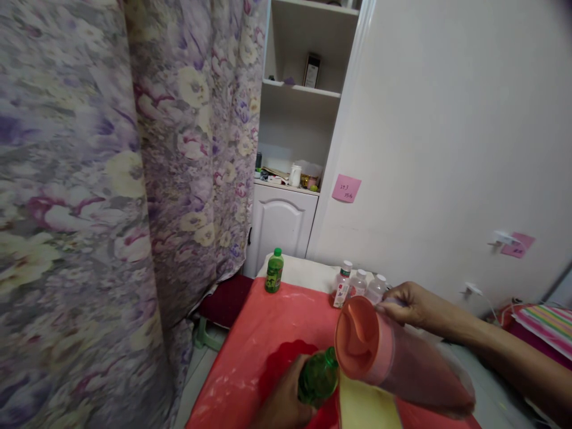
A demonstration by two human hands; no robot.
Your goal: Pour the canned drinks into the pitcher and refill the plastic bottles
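My left hand (pixel 283 396) is wrapped around a green plastic bottle (pixel 315 378) low over the table. The bottle's neck tilts up to the right, touching or nearly touching the pitcher's rim; I cannot tell whether liquid flows. With my right hand (pixel 406 301) I grip the pitcher (pixel 424 369) near its top. It is clear-sided with an orange lid (pixel 351 336), lies tilted almost on its side with its mouth to the left, and looks to hold reddish-brown liquid. Below the bottle is a red scallop-edged tray (pixel 270 363), partly hidden by my left hand.
A capped green bottle (pixel 274 273) stands at the table's far left. Several white-capped bottles, one labelled (pixel 342 287), stand behind the pitcher. A yellow cloth or mat (pixel 366 405) lies on the red tablecloth (pixel 236 357). A floral curtain (pixel 187 149) hangs at left, beside a stool (pixel 226 301).
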